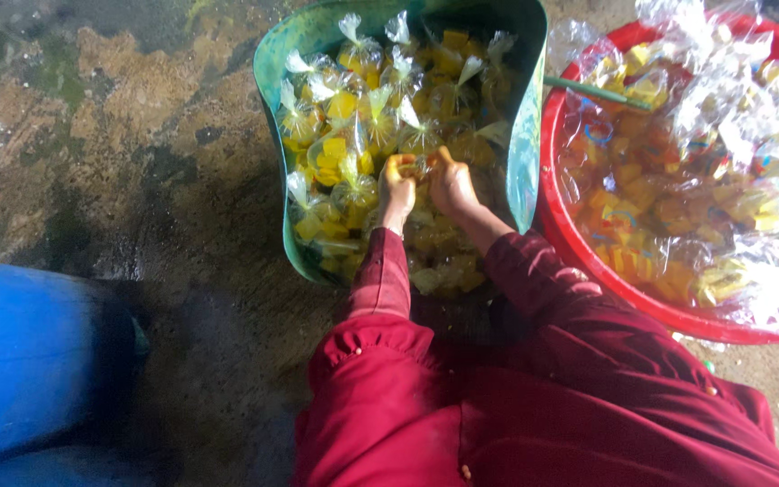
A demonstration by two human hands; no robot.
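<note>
Both my hands reach into a green tub (pixel 268 63) filled with several small clear plastic bags of yellow pieces (pixel 340 108). My left hand (pixel 397 185) and my right hand (pixel 450 183) sit close together, fingers closed on the same small bag (pixel 422 166) between them, near the tub's middle. Yellow stains show on my fingers. Dark red sleeves cover both arms.
A red basin (pixel 570 239) at the right is lined with clear plastic and holds many yellow and orange pieces. A thin green stick (pixel 592 90) lies across its rim. A blue drum (pixel 29 361) lies at the lower left. The floor is wet, stained concrete (pixel 119 162).
</note>
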